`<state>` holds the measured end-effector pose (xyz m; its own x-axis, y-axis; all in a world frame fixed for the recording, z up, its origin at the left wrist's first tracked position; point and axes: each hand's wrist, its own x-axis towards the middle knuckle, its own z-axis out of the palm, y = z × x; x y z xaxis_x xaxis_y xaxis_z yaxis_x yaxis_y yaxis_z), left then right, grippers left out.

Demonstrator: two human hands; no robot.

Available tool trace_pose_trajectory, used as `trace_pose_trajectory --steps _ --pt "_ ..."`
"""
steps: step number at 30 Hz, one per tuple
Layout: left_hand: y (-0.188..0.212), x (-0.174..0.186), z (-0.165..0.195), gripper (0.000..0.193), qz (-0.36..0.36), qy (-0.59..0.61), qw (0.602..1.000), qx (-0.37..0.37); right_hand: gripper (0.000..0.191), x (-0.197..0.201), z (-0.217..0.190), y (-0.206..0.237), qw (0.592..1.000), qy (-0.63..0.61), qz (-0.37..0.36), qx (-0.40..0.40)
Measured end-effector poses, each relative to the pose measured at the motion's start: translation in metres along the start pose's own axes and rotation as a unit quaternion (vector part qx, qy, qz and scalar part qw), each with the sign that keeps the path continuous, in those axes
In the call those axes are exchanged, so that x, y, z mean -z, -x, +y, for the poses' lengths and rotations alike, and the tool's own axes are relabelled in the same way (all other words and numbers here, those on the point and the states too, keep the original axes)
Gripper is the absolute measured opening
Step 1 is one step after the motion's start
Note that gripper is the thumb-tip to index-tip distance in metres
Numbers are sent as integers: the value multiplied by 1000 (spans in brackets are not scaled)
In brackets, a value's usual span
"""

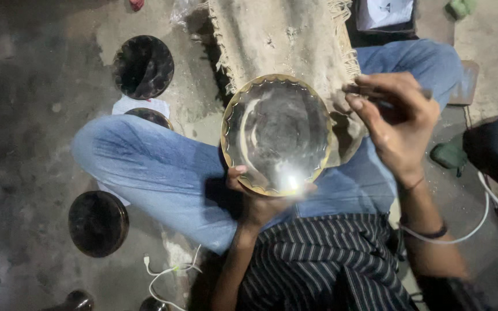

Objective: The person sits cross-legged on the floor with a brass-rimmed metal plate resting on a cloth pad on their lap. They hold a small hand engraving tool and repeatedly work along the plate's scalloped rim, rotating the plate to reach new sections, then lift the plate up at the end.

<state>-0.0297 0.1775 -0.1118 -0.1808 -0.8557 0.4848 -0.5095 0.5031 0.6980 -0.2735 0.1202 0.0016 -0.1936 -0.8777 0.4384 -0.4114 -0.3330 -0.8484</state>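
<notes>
Holding a shiny scalloped metal plate point(276, 133) above my crossed legs, my left hand point(256, 198) grips its near rim from below. My right hand point(396, 124) hovers just beside it, fingers pinching a thin tool point(357, 89). Dark plates point(143, 66) lie on the floor point(24, 115).

Left hand point(257, 198) mostly hidden beneath the shiny scalloped plate point(276, 133).
</notes>
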Motion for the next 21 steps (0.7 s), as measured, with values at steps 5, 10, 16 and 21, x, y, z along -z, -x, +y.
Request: trace_pose_trajectory --steps 5,10,16,21 --pt "-1 -14 -7 135 67 -50 996 -5 5 -14 10 27 999 -32 33 1" --pt "-4 -15 -6 136 61 -42 997 -17 6 -27 12 29 999 -10 35 -16" --pt "-3 -7 -4 135 42 -1 999 -2 9 -34 1 24 997 48 55 -26" --pt "-2 -7 -1 128 23 52 998 18 10 -26 -6 17 997 82 7 12"
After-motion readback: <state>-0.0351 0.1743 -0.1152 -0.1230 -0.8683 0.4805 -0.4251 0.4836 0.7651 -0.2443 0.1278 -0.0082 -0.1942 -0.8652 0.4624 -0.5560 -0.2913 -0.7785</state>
